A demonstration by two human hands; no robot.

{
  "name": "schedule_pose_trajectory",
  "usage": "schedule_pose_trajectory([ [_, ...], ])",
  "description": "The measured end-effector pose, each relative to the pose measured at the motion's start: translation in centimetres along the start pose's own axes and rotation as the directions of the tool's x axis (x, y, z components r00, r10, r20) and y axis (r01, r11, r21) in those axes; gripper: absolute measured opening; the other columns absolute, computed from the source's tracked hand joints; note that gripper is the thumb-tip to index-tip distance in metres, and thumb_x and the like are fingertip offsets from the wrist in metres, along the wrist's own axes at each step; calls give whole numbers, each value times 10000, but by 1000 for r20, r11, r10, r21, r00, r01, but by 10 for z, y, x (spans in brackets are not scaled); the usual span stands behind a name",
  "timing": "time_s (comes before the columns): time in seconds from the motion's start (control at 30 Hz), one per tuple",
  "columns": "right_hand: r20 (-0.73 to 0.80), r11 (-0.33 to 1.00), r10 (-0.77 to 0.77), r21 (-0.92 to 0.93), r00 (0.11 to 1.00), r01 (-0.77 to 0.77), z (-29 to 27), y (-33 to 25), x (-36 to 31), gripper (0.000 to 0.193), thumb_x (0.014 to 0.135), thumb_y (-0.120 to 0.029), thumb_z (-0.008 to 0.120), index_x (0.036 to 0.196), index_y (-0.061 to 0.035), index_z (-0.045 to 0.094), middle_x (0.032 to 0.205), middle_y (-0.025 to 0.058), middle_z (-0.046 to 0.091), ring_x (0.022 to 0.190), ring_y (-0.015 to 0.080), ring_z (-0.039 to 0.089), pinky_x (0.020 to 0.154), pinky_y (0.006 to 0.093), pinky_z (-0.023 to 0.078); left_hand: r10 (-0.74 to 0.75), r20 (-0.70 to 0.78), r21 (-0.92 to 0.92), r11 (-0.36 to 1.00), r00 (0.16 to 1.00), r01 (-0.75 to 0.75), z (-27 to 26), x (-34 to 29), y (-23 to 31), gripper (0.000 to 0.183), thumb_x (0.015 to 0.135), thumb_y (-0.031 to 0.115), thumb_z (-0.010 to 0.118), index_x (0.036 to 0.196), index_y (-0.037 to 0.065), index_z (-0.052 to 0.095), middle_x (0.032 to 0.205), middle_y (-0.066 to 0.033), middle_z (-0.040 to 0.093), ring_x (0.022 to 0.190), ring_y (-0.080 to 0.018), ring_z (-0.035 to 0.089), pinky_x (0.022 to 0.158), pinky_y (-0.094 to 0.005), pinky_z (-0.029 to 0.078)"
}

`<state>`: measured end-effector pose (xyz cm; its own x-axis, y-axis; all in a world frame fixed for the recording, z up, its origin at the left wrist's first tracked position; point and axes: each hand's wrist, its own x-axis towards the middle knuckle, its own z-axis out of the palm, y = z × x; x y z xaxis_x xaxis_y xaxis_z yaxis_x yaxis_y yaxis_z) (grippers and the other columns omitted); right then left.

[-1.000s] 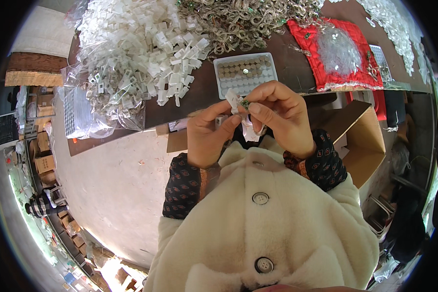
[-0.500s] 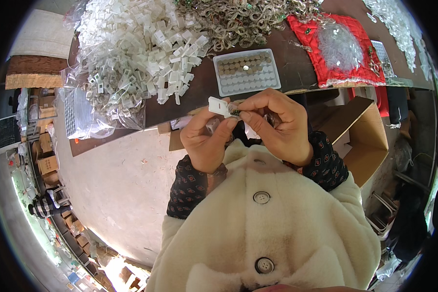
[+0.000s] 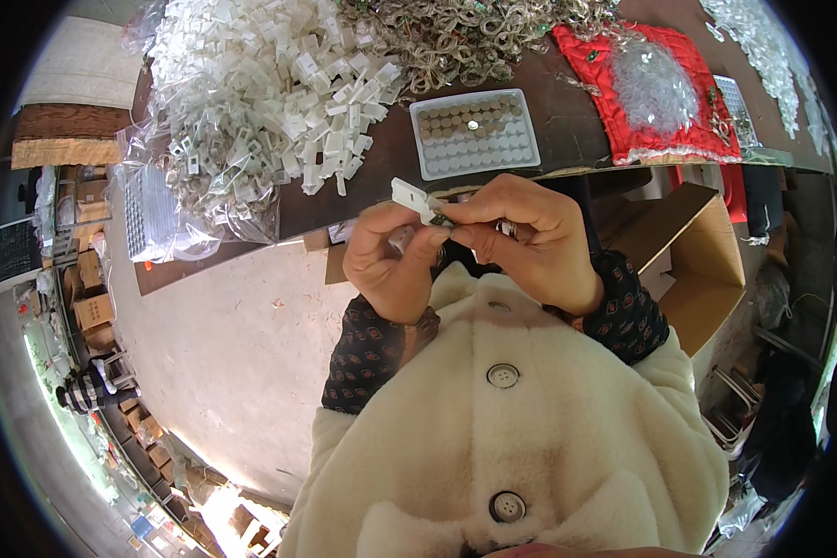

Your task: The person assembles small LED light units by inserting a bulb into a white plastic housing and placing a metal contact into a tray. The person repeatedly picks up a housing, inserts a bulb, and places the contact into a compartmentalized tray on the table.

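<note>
My left hand is closed in a pinch on a small white plastic case, whose flat lid stands tilted up above the fingertips. My right hand meets it, thumb and forefinger pinching a small dark-green part at the case's near end; it looks like a little circuit board. Something clear and shiny, perhaps coiled wire, shows under the right fingers. Just beyond the hands on the table lies a translucent tray of round, coin-like discs, with one shiny disc on top.
White plastic cases are heaped at the table's left, beside clear bags. Coiled clear wires with green bits lie at the back. A red quilted cloth bears clear plastic pieces. An open cardboard box stands below the table's edge.
The white case has tipped and turned, so its lid now slants upward to the left. The right fingertips have moved slightly left and closer against it.
</note>
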<state>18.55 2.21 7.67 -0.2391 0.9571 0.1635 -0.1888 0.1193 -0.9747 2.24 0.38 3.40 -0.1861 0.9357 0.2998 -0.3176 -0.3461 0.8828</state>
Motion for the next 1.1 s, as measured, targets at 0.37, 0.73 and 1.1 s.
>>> schedule_pose_trajectory([
  [0.37,-36,998,-24,-64,999,22,3,10,0,250,825,60,731,1060,-25,730,911,72,685,760,139,631,658,262,505,-187,-67,-139,974,980,177,11,-3,0,203,935,0,653,1104,67,564,874,-50,644,604,-52,480,501,-200,372],
  [0.73,-114,993,19,-117,993,-32,12,5,-1,272,820,43,697,1084,-19,676,922,77,688,782,116,652,684,253,534,-69,-164,28,997,984,75,18,-8,-5,194,980,30,605,1147,45,509,986,-75,639,792,-89,597,664,-218,498],
  [1.1,-104,974,-82,-217,991,58,18,4,2,241,822,69,674,1037,-15,605,909,52,660,812,97,658,747,249,545,21,-129,67,998,991,-13,8,-11,-12,191,979,24,604,1135,33,496,1058,-161,675,871,-141,646,760,-268,542],
])
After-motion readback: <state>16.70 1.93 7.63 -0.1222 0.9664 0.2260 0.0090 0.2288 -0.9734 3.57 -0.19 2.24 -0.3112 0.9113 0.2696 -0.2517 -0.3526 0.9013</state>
